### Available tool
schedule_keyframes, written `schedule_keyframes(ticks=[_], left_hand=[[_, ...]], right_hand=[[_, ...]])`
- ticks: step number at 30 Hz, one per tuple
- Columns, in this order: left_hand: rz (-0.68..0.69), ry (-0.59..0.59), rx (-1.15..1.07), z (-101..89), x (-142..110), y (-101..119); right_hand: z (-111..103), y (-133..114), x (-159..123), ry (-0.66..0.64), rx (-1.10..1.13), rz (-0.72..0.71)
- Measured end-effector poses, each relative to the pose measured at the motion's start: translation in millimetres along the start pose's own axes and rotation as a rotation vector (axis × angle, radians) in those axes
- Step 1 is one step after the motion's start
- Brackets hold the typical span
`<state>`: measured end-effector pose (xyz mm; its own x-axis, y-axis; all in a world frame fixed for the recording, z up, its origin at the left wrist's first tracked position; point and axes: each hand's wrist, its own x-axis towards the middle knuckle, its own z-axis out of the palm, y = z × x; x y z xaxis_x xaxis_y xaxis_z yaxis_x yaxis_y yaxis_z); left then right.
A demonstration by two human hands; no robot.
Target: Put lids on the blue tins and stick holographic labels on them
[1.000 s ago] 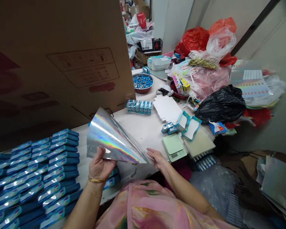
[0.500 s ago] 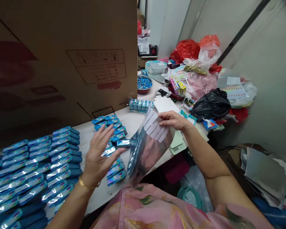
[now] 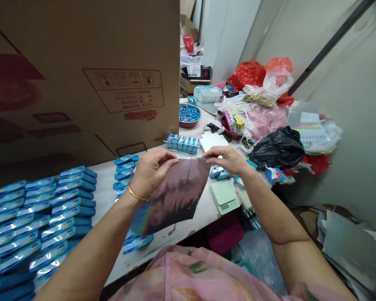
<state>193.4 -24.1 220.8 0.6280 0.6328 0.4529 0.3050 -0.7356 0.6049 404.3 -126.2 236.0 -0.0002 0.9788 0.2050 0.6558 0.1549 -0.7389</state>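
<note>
Between both hands hangs a shiny clear plastic sheet (image 3: 178, 192), its top edge up and its surface full of pinkish and dark reflections. My left hand (image 3: 152, 171), with a gold bangle at the wrist, pinches the top left of that edge. At the top right corner, the thumb and fingers of my right hand (image 3: 227, 159) are closed on the same sheet. Small blue boxes (image 3: 123, 175) lie in rows behind and left of my left hand, partly covered by it and the sheet. One more blue box (image 3: 138, 243) shows below the sheet's lower left edge.
Many stacked blue boxes (image 3: 69, 200) fill the table's left side. A large cardboard carton (image 3: 113, 42) stands behind them. Farther back are a wrapped pack (image 3: 183, 144) and a bowl of blue pieces (image 3: 189, 115). A pale green scale (image 3: 224, 194) and a black bag (image 3: 278, 146) are right.
My left hand, open before, has moved right and taken hold of the plastic sheet. The sheet has turned, so its white labels no longer show. The view has shifted slightly.
</note>
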Motion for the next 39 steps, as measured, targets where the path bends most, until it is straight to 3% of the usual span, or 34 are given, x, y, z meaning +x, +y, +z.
schedule_keyframes(ticks=[5, 10, 14, 18, 24, 27, 32, 37, 39], left_hand=[[-0.035, -0.009, -0.003, 5.1, 2.7, 10.9], [0.095, -0.162, 0.027, 29.5, -4.2, 4.6], [-0.08, -0.261, -0.121, 54.8, -19.1, -14.3], [-0.286, -0.363, -0.267, 59.9, -31.4, -27.3], [-0.433, -0.303, -0.352, 61.3, -48.6, -44.4], [-0.493, -0.271, -0.403, 67.4, -60.0, -54.8], [-0.567, -0.184, -0.457, 75.1, -69.7, -69.1], [-0.561, -0.12, -0.426, 73.5, -64.8, -86.5], [-0.575, -0.115, -0.431, 71.2, -64.0, -95.8]], right_hand=[[-3.0, 5.1, 3.9, 0.056, 0.177, -0.031], [14.9, 23.8, 7.1, -0.077, 0.41, 0.112], [42.1, 49.3, 8.5, -0.113, 0.463, 0.189], [59.5, 61.7, 10.4, -0.109, 0.299, 0.134], [75.2, 61.1, 10.3, -0.111, -0.431, -0.263], [90.4, 66.4, 4.8, -0.112, -0.641, -0.408], [120.4, 79.0, 2.3, -0.05, -0.659, -0.45], [141.9, 85.5, 27.6, 0.037, -0.406, -0.36], [147.5, 87.8, 43.7, 0.003, -0.302, -0.357]])
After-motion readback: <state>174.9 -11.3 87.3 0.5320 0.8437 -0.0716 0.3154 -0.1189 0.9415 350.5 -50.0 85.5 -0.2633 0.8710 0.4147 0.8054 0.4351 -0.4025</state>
